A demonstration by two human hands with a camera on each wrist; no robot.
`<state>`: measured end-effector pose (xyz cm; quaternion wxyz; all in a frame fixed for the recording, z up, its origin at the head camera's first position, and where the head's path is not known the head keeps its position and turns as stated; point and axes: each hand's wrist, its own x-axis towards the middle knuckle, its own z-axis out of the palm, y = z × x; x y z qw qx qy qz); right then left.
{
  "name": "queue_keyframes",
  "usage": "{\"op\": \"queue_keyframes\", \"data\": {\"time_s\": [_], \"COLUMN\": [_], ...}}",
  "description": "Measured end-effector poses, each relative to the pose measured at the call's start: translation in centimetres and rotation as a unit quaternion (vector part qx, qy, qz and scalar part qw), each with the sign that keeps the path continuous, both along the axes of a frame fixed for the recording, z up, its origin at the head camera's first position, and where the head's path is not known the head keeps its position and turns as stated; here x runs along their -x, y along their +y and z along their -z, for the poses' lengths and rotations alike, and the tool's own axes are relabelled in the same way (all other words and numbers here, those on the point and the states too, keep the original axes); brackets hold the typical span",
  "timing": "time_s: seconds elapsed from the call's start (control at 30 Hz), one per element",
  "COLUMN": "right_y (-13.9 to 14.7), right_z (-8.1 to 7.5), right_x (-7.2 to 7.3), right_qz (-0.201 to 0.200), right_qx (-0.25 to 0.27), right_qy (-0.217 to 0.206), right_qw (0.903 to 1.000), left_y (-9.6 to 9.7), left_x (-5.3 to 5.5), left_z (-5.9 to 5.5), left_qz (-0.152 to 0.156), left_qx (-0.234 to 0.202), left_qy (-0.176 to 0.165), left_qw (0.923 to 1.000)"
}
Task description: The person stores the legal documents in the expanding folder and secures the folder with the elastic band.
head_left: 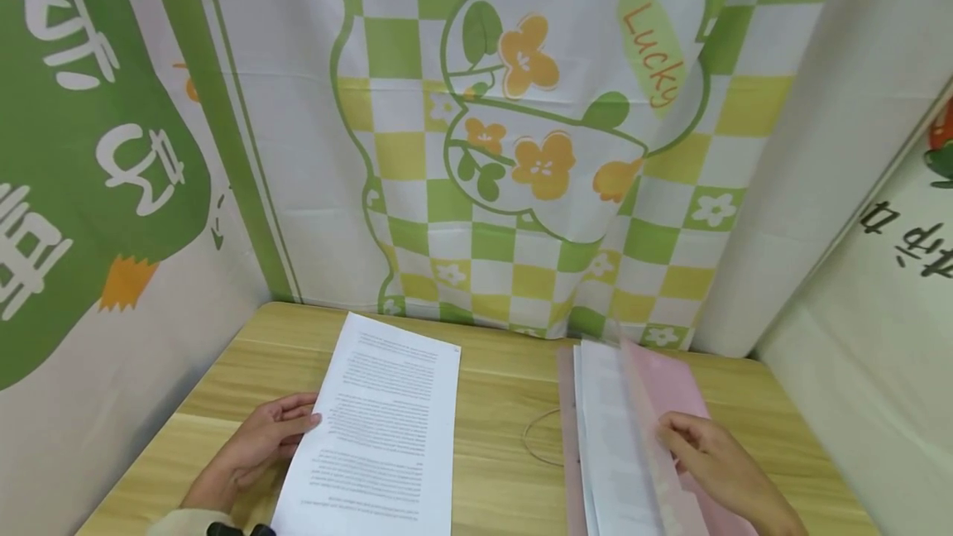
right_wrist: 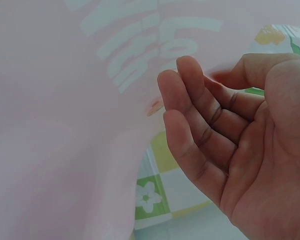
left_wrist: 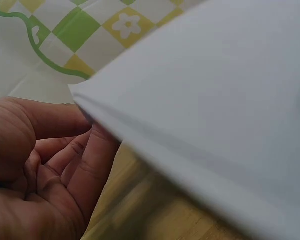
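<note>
My left hand (head_left: 264, 445) pinches the left edge of a printed paper sheet (head_left: 387, 420). In the left wrist view, thumb and fingers meet at the edge of the paper (left_wrist: 205, 95), which rises at a slant above the wood. On the right lies a pink folder (head_left: 673, 379) with its front cover lifted, white papers (head_left: 606, 428) inside. My right hand (head_left: 715, 461) grips the edge of that cover between thumb and forefinger. Pale lettering shows on the pink cover (right_wrist: 65, 130) in the right wrist view, the other fingers of the right hand (right_wrist: 230, 135) loosely bent beside it.
A thin string loop (head_left: 524, 437) sticks out from the folder's left side onto the wooden table (head_left: 506, 404). Behind the table hangs a green and yellow checked curtain (head_left: 476, 238). Printed cloth walls (head_left: 223, 271) stand close on both sides. A dark object (head_left: 238, 529) sits at the left wrist.
</note>
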<state>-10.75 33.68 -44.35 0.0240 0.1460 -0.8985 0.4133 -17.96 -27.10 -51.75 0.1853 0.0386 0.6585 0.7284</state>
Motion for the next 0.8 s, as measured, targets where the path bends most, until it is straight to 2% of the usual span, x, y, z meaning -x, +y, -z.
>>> {"op": "queue_keyframes", "data": {"time_s": [0.23, 0.5, 0.8], "right_y": [-0.2, -0.2, -0.3], "right_z": [-0.1, 0.0, -0.2], "right_x": [0.1, 0.1, 0.1], "right_qz": [-0.002, -0.007, -0.009], "right_qx": [-0.003, -0.003, 0.006], "right_qy": [-0.010, -0.014, -0.024], "right_qw": [0.9999, 0.9999, 0.9996], "left_y": [0.8, 2.0, 4.4], "left_x": [-0.2, -0.1, 0.3], "left_z": [0.2, 0.2, 0.1], "left_qz": [-0.002, 0.002, -0.009], "left_qx": [-0.031, -0.043, -0.062], "left_qy": [-0.010, -0.011, -0.015], "left_qw": [0.9995, 0.9990, 0.9979]}}
